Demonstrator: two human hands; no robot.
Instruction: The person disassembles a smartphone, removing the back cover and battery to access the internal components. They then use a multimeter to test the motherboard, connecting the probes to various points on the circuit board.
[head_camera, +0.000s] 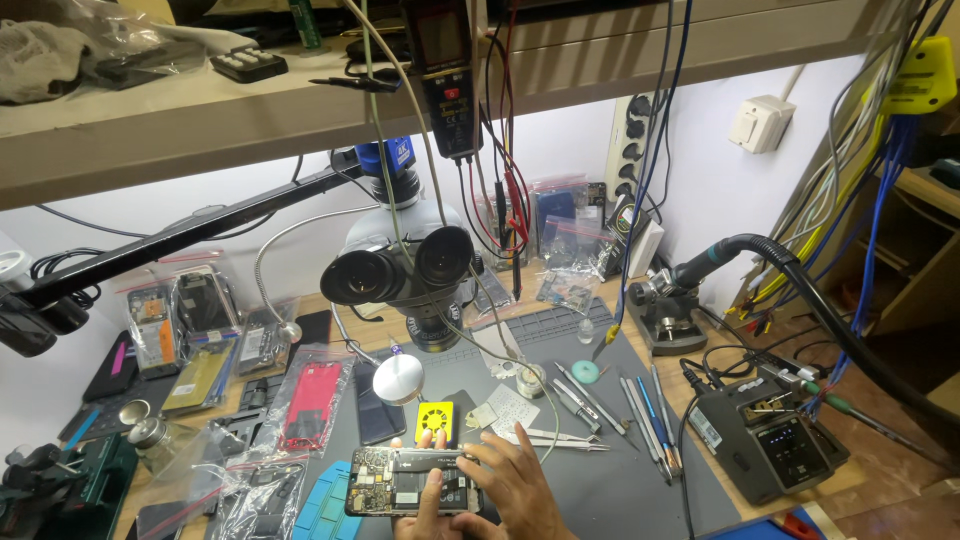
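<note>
Both hands — left hand (425, 505) and right hand (520, 480) — are pinching the opened phone (410, 482), steadying its exposed board under the microscope (405, 265).

Electronics repair workshop, microscope (405, 265), soldering station (770, 440), bagged phone parts (200, 340)

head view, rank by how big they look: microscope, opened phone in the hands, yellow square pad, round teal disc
1. microscope
2. opened phone, though it sits nearer the camera
3. yellow square pad
4. round teal disc
</note>
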